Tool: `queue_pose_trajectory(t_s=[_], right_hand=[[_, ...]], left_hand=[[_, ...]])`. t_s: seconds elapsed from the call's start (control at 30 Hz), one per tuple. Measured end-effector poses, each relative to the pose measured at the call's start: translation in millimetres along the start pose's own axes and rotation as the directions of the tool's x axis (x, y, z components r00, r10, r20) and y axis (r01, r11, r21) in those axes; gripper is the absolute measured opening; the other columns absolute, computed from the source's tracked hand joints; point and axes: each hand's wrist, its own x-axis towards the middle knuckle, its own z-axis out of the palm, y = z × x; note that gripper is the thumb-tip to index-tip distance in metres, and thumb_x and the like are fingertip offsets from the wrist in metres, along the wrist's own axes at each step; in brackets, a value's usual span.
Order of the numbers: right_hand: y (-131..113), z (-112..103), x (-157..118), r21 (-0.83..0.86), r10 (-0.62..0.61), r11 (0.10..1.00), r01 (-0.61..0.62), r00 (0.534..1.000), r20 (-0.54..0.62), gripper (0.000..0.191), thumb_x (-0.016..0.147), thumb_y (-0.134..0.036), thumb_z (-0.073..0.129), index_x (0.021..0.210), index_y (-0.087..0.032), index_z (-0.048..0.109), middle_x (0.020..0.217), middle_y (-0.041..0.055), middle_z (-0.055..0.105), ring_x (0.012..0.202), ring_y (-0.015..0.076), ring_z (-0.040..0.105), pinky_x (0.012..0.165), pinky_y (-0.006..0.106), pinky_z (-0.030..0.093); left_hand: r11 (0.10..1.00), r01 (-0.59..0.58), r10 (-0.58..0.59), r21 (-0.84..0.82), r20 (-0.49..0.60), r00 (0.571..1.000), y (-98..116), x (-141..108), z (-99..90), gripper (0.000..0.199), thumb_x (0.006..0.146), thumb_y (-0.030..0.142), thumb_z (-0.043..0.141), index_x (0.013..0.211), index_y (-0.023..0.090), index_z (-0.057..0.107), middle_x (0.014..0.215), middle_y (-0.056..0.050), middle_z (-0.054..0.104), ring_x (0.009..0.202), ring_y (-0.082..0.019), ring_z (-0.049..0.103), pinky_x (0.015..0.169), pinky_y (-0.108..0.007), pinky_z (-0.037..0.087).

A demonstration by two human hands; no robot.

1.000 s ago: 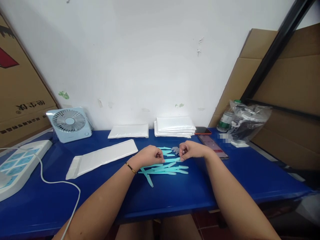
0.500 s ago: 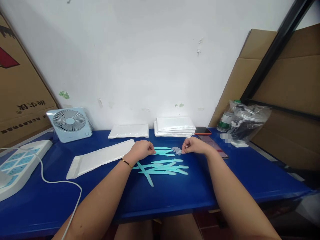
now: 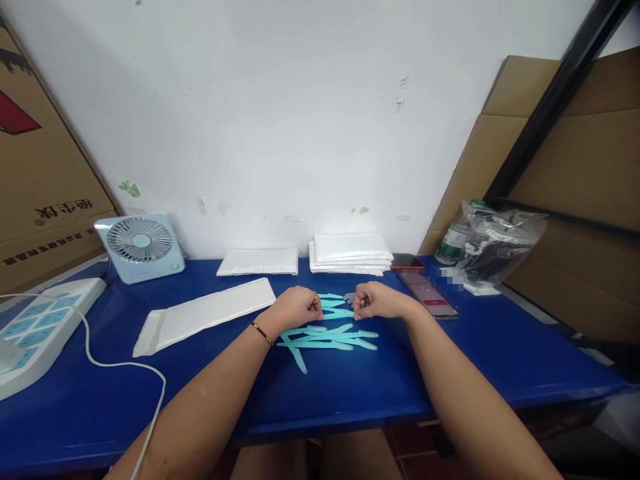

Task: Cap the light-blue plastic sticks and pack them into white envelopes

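Observation:
My left hand [image 3: 301, 308], a bracelet on its wrist, pinches one end of a turquoise eyebrow razor [image 3: 339, 313] above the table. The fingers of my right hand [image 3: 369, 301] are pinched at the razor's other end; whether they also hold a small cap is hidden. Behind this razor lie a few more turquoise razors [image 3: 331, 296], partly covered by my left hand. Small translucent caps [image 3: 349, 298] lie beside my right fingertips. Closer to me, several razors [image 3: 327, 338] form a loose crossed pile on the blue table [image 3: 350, 393].
A white padded mailer [image 3: 205, 317] lies left of my hands. Further mailers [image 3: 257, 261] and a mailer stack [image 3: 350, 250] rest by the wall. On the left stand a fan [image 3: 141, 243] and a power strip [image 3: 55, 320]; on the right, phones [image 3: 430, 293], a bottle [image 3: 453, 241] and a plastic bag [image 3: 500, 247].
Both hands have come closer together and slightly toward me. The razor that lay just in front of the back group has been picked up and is now between them.

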Motion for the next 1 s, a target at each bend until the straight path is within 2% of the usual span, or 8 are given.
queue_pose_trajectory(t_s=[0.17, 0.27, 0.33, 0.43, 0.6, 0.73, 0.87, 1.0], right_hand=[[8.6, -10.5, -3.0, -0.018, 0.098, 0.995, -0.101, 0.987, -0.128, 0.017, 0.062, -0.032, 0.07, 0.07, -0.017, 0.067, 0.069, 0.0023, 0.065, 0.064, 0.0148, 0.056, 0.055, 0.023, 0.039], [6.3, -11.9, -4.7, -0.015, 0.1, 0.994, -0.105, 0.976, -0.193, 0.024, 0.061, -0.035, 0.072, 0.077, -0.017, 0.069, 0.077, 0.0036, 0.065, 0.068, 0.0157, 0.056, 0.058, 0.024, 0.04], [-0.5, -8.9, -5.1, 0.006, 0.027, 1.0, -0.026, 0.989, -0.144, 0.025, 0.063, -0.037, 0.072, 0.079, -0.017, 0.07, 0.082, 0.0039, 0.063, 0.071, 0.0156, 0.056, 0.06, 0.024, 0.041], [-12.9, -0.4, -4.0, -0.007, -0.093, 0.996, 0.093, 0.996, 0.002, 0.027, 0.062, -0.04, 0.073, 0.077, -0.019, 0.071, 0.084, 0.003, 0.059, 0.073, 0.0148, 0.055, 0.061, 0.023, 0.041], [-19.2, 8.9, -0.1, -0.039, -0.116, 0.992, 0.121, 0.988, 0.099, 0.025, 0.061, -0.038, 0.073, 0.075, -0.017, 0.071, 0.081, 0.0024, 0.057, 0.07, 0.0132, 0.052, 0.059, 0.022, 0.04], [-16.9, 2.6, -2.7, -0.001, -0.087, 0.996, 0.087, 0.996, 0.025, 0.023, 0.063, -0.037, 0.071, 0.073, -0.017, 0.069, 0.082, 0.0024, 0.057, 0.068, 0.0124, 0.051, 0.058, 0.022, 0.04], [-12.3, -8.6, -9.2, 0.111, -0.031, 0.993, 0.035, 0.999, -0.037, 0.025, 0.065, -0.038, 0.069, 0.076, -0.016, 0.066, 0.078, 0.0022, 0.061, 0.063, 0.0121, 0.053, 0.057, 0.023, 0.04], [2.7, -16.7, -11.7, 0.114, 0.07, 0.992, -0.057, 0.991, -0.117, 0.025, 0.062, -0.036, 0.071, 0.075, -0.016, 0.065, 0.071, 0.0022, 0.065, 0.065, 0.0145, 0.058, 0.057, 0.023, 0.041]], left_hand=[[0.989, 0.078, -0.064, 0.122, -0.112, 0.992, -13.8, 0.1, -6.3, 0.012, 0.075, 0.026, 0.058, 0.07, 0.022, 0.068, 0.075, 0.0, 0.069, 0.069, -0.016, 0.059, 0.06, -0.024, 0.036], [0.99, 0.114, -0.103, 0.088, -0.118, 0.988, -17.4, -2.7, -11.9, 0.013, 0.073, 0.032, 0.059, 0.074, 0.022, 0.068, 0.076, 0.0, 0.069, 0.069, -0.016, 0.059, 0.058, -0.024, 0.035], [0.993, 0.114, -0.111, 0.037, -0.068, 0.991, -15.5, -4.8, -14.2, 0.019, 0.071, 0.04, 0.061, 0.074, 0.022, 0.068, 0.076, 0.0, 0.069, 0.068, -0.015, 0.059, 0.055, -0.023, 0.035], [0.996, 0.087, -0.087, -0.035, 0.002, 0.996, -8.3, -7.0, -14.4, 0.026, 0.069, 0.047, 0.062, 0.074, 0.022, 0.068, 0.074, 0.0, 0.068, 0.065, -0.014, 0.058, 0.051, -0.023, 0.034], [0.993, 0.039, -0.025, -0.109, 0.121, 0.992, 4.9, -8.6, -9.3, 0.033, 0.068, 0.052, 0.061, 0.077, 0.021, 0.07, 0.073, -0.001, 0.068, 0.061, -0.013, 0.057, 0.05, -0.022, 0.034], [0.995, 0.02, -0.006, -0.102, 0.137, 0.991, 8.9, -7.9, -5.6, 0.032, 0.069, 0.05, 0.06, 0.076, 0.02, 0.069, 0.072, -0.002, 0.067, 0.06, -0.013, 0.056, 0.048, -0.021, 0.033], [0.998, 0.003, 0.002, -0.065, 0.085, 0.996, 7.5, -4.1, -4.3, 0.03, 0.074, 0.047, 0.057, 0.075, 0.019, 0.069, 0.071, -0.002, 0.066, 0.06, -0.013, 0.055, 0.05, -0.021, 0.033], [0.998, 0.061, -0.061, 0.005, -0.005, 0.998, 0.9, -3.0, -8.5, 0.025, 0.074, 0.044, 0.058, 0.075, 0.021, 0.068, 0.077, -0.001, 0.067, 0.067, -0.014, 0.057, 0.054, -0.022, 0.034]])
